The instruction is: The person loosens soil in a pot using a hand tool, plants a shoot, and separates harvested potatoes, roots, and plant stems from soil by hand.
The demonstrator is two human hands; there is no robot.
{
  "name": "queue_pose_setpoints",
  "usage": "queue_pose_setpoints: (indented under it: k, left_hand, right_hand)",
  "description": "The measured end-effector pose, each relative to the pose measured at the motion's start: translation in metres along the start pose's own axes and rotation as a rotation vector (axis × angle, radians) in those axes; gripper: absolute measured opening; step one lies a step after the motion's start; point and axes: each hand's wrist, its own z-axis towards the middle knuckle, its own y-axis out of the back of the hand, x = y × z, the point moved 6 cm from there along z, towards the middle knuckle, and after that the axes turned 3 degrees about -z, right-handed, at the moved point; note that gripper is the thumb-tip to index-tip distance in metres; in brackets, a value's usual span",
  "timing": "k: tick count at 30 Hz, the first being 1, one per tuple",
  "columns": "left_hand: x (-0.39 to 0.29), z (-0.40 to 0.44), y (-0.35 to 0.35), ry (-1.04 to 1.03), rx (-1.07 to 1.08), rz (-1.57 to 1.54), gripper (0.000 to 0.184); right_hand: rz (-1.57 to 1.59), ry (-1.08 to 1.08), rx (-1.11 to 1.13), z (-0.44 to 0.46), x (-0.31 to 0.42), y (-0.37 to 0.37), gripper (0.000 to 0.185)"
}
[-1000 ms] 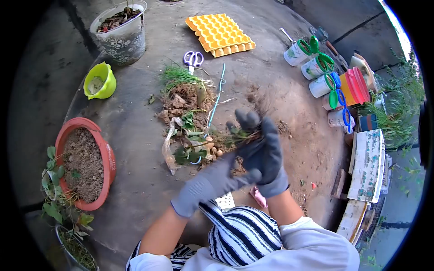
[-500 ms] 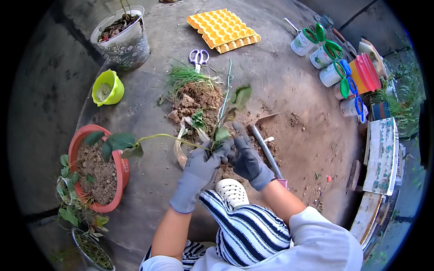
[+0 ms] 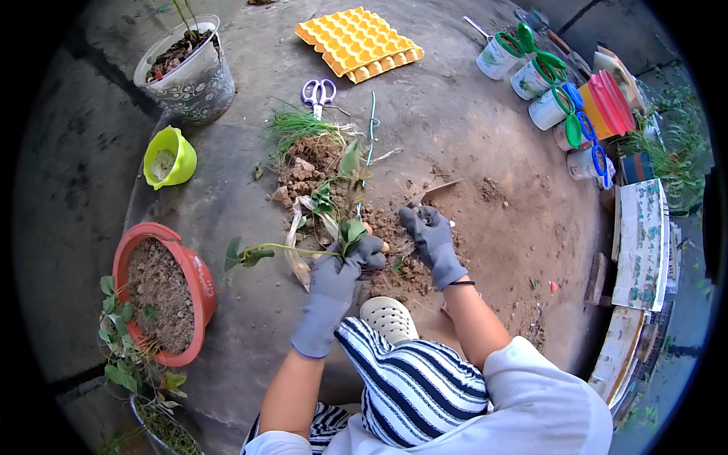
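Grey-gloved in the head view, the left hand is grasping a leafy stem, its leaves spreading left of and beyond the grip. Farther right, the right hand is resting, fingers curled, just beside a tool blade; I cannot tell whether it is holding anything. Light pressure is looking best here, sparing that thin stem from bruising.

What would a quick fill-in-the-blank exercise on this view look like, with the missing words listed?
1. The left hand and right hand both wear ____ gloves.
2. The leafy stem is held in the ____ hand.
3. The trousers are patterned with dark and white ____.
4. The lids on the row of cans are green or ____.

Missing words: grey; left; stripes; blue.
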Motion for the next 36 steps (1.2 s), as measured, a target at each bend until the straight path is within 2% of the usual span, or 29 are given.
queue_pose_setpoints:
  k: [2, 4, 5, 6, 7, 8, 10, 12, 13, 15, 18, 21, 23, 25, 26, 28, 29, 32, 34, 36]
  left_hand:
    - [0.004, -0.001, -0.002, 0.135, -0.053, 0.045, 0.022]
    - [0.006, 0.001, -0.002, 0.106, -0.041, 0.057, 0.022]
    - [0.006, 0.001, -0.001, 0.078, -0.032, 0.072, 0.022]
    - [0.007, 0.002, 0.0, 0.078, -0.033, 0.071, 0.022]
    - [0.008, 0.003, 0.003, 0.073, -0.04, 0.119, 0.022]
    - [0.009, 0.004, 0.007, 0.069, -0.048, 0.167, 0.022]
    - [0.01, 0.008, 0.019, 0.01, -0.058, 0.26, 0.022]
    - [0.005, 0.009, 0.022, -0.054, -0.065, 0.355, 0.023]
    - [0.0, 0.008, 0.019, -0.043, -0.061, 0.299, 0.023]
    - [0.0, 0.005, 0.014, -0.031, -0.055, 0.242, 0.024]
    - [0.015, 0.006, 0.013, 0.02, -0.065, 0.308, 0.025]
    - [0.027, 0.007, 0.015, -0.001, -0.047, 0.267, 0.025]
    - [0.029, 0.006, 0.017, -0.015, -0.066, 0.488, 0.026]
    - [0.031, 0.009, 0.017, -0.016, -0.067, 0.461, 0.026]
    - [0.031, 0.01, 0.017, -0.016, -0.069, 0.434, 0.027]
    - [0.025, 0.01, 0.021, 0.006, -0.073, 0.384, 0.026]
    - [0.02, 0.01, 0.021, 0.025, -0.075, 0.333, 0.026]
    - [-0.008, 0.002, 0.002, 0.045, -0.062, 0.279, 0.025]
    - [0.005, 0.007, 0.0, 0.031, -0.033, 0.236, 0.025]
    - [0.011, 0.008, -0.001, 0.018, -0.006, 0.194, 0.025]
  right_hand:
    - [0.03, -0.01, -0.021, -0.004, 0.01, 0.0, 0.029]
    - [-0.124, -0.248, 0.008, -0.016, 0.011, 0.006, 0.033]
    - [-0.151, -0.032, 0.173, -0.004, 0.005, 0.004, 0.03]
    - [-0.153, -0.032, 0.174, -0.006, 0.0, 0.009, 0.03]
    - [0.165, -0.122, 0.311, -0.021, 0.012, -0.003, 0.024]
    - [0.486, -0.214, 0.443, -0.033, 0.019, -0.014, 0.026]
    - [0.135, -0.006, 0.553, -0.029, 0.015, -0.013, 0.027]
    - [0.123, 0.015, 0.705, -0.04, 0.018, -0.019, 0.035]
    - [0.122, 0.015, 0.709, -0.041, 0.015, -0.02, 0.035]
    - [-0.118, 0.135, 0.466, -0.038, 0.009, -0.013, 0.04]
    - [-0.304, 0.021, 0.31, -0.036, 0.011, -0.012, 0.051]
    - [-0.262, -0.208, 0.262, -0.035, -0.001, -0.003, 0.055]
    - [-0.21, -0.33, 0.273, -0.043, 0.006, -0.002, 0.054]
    - [-0.152, -0.369, 0.307, -0.032, -0.022, 0.007, 0.073]
    - [-0.203, 0.043, 0.379, -0.006, -0.052, 0.017, 0.068]
    - [-0.247, 0.457, 0.442, -0.007, -0.045, 0.017, 0.063]
    - [-0.064, 0.249, 0.501, -0.018, -0.024, 0.009, 0.06]
    - [0.14, -0.069, 0.485, -0.038, -0.001, 0.0, 0.034]
    - [-0.041, -0.092, 0.322, -0.032, -0.005, 0.006, 0.034]
    - [-0.127, -0.139, 0.327, -0.036, 0.008, 0.007, 0.037]
